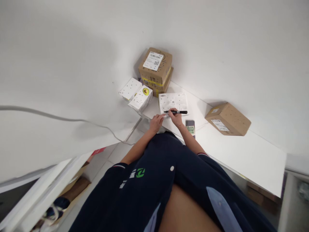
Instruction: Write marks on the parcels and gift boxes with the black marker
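Observation:
A white box (pixel 177 99) printed with a barcode and small text lies on the white table (pixel 231 151) in front of me. My right hand (pixel 176 118) grips a black marker pen (pixel 181 112) level above the box's near part, its narrow end pointing left. The fingers of my left hand (pixel 156 123) are curled at the box's near left corner, holding it. Just right of my right wrist, a dark phone (pixel 190 122) lies with a green banknote (pixel 190 129) on it or under its cover; I cannot tell which.
Two stacked cardboard boxes (pixel 156 66) with labels and yellow tape stand in the back corner. Beside them are two white boxes (pixel 141 98), one bearing an avocado picture. Another cardboard box (pixel 229 119) sits at right against the wall. A grey cable (pixel 72 119) crosses at left.

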{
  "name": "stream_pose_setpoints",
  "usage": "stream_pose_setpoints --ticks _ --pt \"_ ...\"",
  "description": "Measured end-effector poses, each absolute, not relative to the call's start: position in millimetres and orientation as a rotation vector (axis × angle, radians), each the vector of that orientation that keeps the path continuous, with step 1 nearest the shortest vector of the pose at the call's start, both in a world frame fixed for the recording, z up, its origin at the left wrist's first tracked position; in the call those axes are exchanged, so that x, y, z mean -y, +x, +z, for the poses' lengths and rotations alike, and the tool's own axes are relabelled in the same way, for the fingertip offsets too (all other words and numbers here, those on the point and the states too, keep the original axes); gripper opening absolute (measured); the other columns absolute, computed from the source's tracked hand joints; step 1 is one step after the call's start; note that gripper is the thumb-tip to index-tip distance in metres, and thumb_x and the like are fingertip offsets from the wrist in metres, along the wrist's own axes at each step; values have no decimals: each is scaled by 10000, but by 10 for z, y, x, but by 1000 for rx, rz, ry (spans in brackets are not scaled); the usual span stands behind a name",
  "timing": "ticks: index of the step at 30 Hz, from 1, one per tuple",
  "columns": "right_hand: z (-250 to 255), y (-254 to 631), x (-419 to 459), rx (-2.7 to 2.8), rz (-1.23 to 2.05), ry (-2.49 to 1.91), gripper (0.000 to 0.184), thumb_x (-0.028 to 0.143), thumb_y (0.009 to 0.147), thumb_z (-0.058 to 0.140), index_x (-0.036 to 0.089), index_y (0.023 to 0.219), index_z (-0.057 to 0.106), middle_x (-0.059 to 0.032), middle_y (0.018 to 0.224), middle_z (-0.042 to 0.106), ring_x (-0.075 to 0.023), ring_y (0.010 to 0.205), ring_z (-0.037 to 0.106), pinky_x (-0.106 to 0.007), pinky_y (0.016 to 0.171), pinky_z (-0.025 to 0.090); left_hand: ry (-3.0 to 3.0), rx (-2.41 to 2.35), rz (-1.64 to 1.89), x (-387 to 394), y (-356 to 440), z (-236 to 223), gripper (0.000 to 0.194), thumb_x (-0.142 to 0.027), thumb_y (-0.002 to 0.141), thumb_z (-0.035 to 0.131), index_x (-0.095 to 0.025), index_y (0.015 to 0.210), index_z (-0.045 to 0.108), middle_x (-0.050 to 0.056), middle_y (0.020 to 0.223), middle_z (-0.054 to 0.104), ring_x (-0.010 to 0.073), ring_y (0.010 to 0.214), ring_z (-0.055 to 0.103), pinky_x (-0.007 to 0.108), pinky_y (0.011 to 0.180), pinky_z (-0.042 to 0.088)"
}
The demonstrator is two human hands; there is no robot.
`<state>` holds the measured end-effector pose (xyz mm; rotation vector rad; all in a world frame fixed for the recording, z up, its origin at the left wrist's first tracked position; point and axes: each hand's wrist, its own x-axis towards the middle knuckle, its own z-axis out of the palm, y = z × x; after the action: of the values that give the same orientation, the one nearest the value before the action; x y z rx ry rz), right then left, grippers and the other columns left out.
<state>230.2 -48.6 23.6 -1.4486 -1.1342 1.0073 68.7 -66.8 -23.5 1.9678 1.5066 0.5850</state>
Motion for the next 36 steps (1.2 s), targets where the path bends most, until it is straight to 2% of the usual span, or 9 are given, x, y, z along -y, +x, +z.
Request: stream_pose_setpoints --ticks 4,8,16,19,22,28,31,34,36 --pt "280 2299 473 1125 1038 -1473 192 412 773 701 238 758 623 31 697 594 -145 711 564 -285 749 493 1969 -1508 579 664 680 -244 381 -371 1057 468 -248 1342 688 122 1132 690 248 1040 631 347 947 501" --pt "335 2326 469 1014 1091 -1505 233 442 768 701 229 747 610 37 635 590 -126 629 555 -249 633 477 1966 -1498 597 659 675 -241 379 -375 1058 466 -248 1333 693 116 1123 694 241 1044 628 334 950 497" --pt "312 2692 758 466 1096 -1505 292 393 789 651 252 679 420 92 473 420 -68 398 359 -181 375 257 1976 -1492 619 664 683 -247 382 -372 1061 459 -232 1325 696 117 1134 705 241 1043 635 339 956 501" --pt "168 2904 946 375 1049 -1754 310 339 844 583 257 632 372 91 437 384 -63 365 309 -179 350 231 1971 -1496 622 662 682 -248 384 -385 1063 454 -238 1323 694 108 1120 705 232 1040 633 329 955 501" --pt "-3 3058 1061 585 1129 -2156 328 278 834 616 251 567 428 59 394 431 -89 349 362 -198 341 282 1961 -1506 610 660 682 -236 376 -377 1057 466 -238 1324 692 114 1122 704 241 1040 633 336 934 505" --pt "-200 3121 955 820 1085 -2379 335 217 767 727 218 493 535 70 346 388 -125 426 485 -205 482 394 1925 -1499 629 660 677 -193 352 -374 1042 502 -234 1293 706 125 1115 696 260 1031 639 348 914 501" --pt "-225 3144 933 885 1035 -2422 328 270 805 727 203 521 577 35 410 474 -163 556 593 -239 625 475 1912 -1503 615 659 671 -181 364 -391 1046 493 -229 1294 705 128 1121 692 259 1034 645 347 917 497" --pt "-234 3216 1058 921 940 -2463 193 321 867 683 155 769 693 -59 708 686 -211 799 681 -303 811 516 1934 -1494 604 658 664 -189 389 -408 1056 460 -232 1312 695 122 1117 697 250 1033 639 339 917 493" --pt "-245 3274 1207 971 787 -2577 292 364 893 663 134 1068 703 -150 1060 717 -263 1037 674 -367 937 503 1952 -1496 611 657 662 -202 385 -404 1055 462 -243 1319 692 111 1112 704 243 1024 633 329 909 491"
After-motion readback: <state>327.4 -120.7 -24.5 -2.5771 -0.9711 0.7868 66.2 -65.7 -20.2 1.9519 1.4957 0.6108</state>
